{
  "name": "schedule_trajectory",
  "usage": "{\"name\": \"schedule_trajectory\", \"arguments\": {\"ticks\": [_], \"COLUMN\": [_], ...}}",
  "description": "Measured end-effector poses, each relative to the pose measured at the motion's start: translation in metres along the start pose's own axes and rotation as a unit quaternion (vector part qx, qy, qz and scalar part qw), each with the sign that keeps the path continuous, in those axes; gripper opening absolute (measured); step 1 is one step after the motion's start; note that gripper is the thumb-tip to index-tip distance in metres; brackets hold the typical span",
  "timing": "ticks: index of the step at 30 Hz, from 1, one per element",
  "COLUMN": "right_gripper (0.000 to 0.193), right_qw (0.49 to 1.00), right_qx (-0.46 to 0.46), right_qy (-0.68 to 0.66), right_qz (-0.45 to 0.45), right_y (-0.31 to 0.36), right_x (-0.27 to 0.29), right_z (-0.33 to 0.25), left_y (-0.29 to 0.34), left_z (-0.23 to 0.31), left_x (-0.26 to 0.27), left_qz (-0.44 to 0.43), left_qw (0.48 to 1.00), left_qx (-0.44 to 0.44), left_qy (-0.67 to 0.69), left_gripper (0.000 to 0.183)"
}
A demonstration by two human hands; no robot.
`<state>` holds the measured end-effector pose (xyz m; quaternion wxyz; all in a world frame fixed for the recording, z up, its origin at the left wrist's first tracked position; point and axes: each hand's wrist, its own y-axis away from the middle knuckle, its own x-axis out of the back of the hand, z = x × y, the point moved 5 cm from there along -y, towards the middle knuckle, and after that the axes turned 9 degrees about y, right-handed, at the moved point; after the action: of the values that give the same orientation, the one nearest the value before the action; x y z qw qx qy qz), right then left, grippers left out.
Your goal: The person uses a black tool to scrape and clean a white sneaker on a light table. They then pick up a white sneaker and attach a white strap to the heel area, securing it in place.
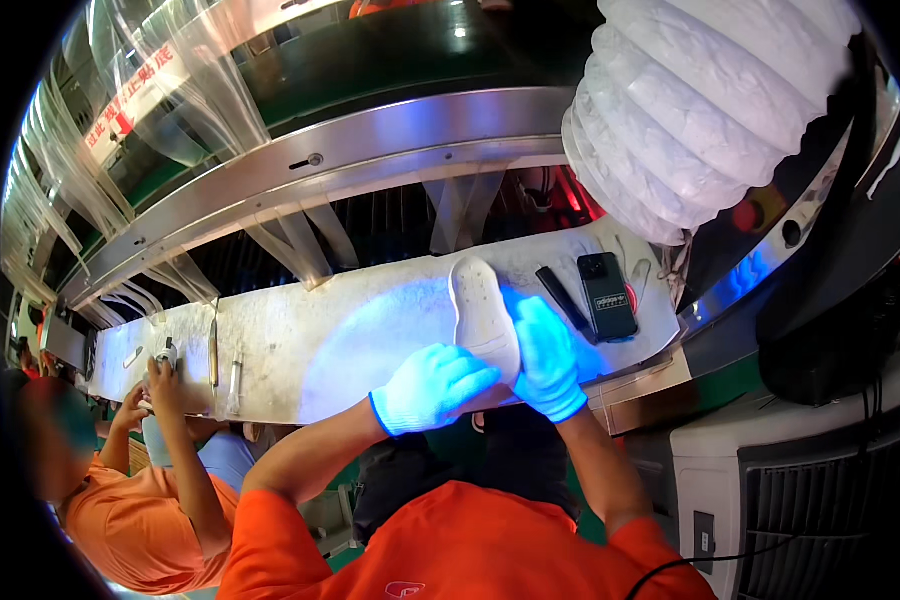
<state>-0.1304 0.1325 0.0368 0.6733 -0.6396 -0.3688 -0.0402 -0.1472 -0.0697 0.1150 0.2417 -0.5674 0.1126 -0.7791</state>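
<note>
A pale shoe sole [482, 305] is held upright over the near edge of the worktable, its hollow side facing me, its far end pointing away. My left hand [436, 388], in a knit glove lit bright blue, is closed at the sole's near left side, fingers reaching across its lower end. Along the right edge of the sole, my right hand [548, 360], gloved the same way, is closed around its side. Some fingertips are hidden behind the sole. Just right of that hand lie a slim black tool [564, 298] and a dark phone [608, 297].
The pale worktable [280, 350] runs left, beneath a metal conveyor rail [370, 135] with clear strips. A large white ribbed duct [705, 110] hangs at upper right. To the left a co-worker [155, 510] handles a small object, near thin tools [213, 352]. A grey vented unit [800, 500] stands right.
</note>
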Motion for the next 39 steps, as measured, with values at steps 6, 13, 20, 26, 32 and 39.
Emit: {"name": "schedule_trajectory", "arguments": {"ticks": [6, 13, 20, 26, 32, 39], "right_gripper": [0.051, 0.051, 0.047, 0.048, 0.046, 0.051], "right_qw": [0.981, 0.987, 0.983, 0.981, 0.982, 0.986], "right_qx": [-0.011, -0.030, -0.058, -0.101, -0.099, -0.081], "right_qy": [-0.015, -0.022, -0.020, -0.052, -0.042, -0.043], "right_qz": [-0.193, -0.156, -0.175, -0.157, -0.154, -0.142], "right_y": [-0.001, -0.001, 0.014, 0.006, 0.006, 0.007], "right_x": [-0.023, -0.022, -0.024, -0.013, -0.017, -0.026], "right_z": [-0.001, 0.010, 0.012, 0.019, 0.021, 0.020], "left_y": [-0.068, -0.200, -0.266, -0.235, -0.192, 0.016], "left_z": [-0.034, -0.191, -0.352, -0.395, -0.376, -0.332], "left_x": [0.019, -0.039, -0.160, -0.124, -0.032, 0.028], "left_qz": [0.040, 0.127, -0.102, 0.016, 0.301, 0.555], "left_qw": [0.975, 0.937, 0.918, 0.907, 0.869, 0.569], "left_qx": [0.123, 0.323, 0.384, 0.419, 0.325, 0.350], "left_qy": [0.181, 0.048, -0.008, -0.026, 0.221, 0.496], "left_gripper": [0.051, 0.069, 0.061, 0.049, 0.038, 0.028]}}
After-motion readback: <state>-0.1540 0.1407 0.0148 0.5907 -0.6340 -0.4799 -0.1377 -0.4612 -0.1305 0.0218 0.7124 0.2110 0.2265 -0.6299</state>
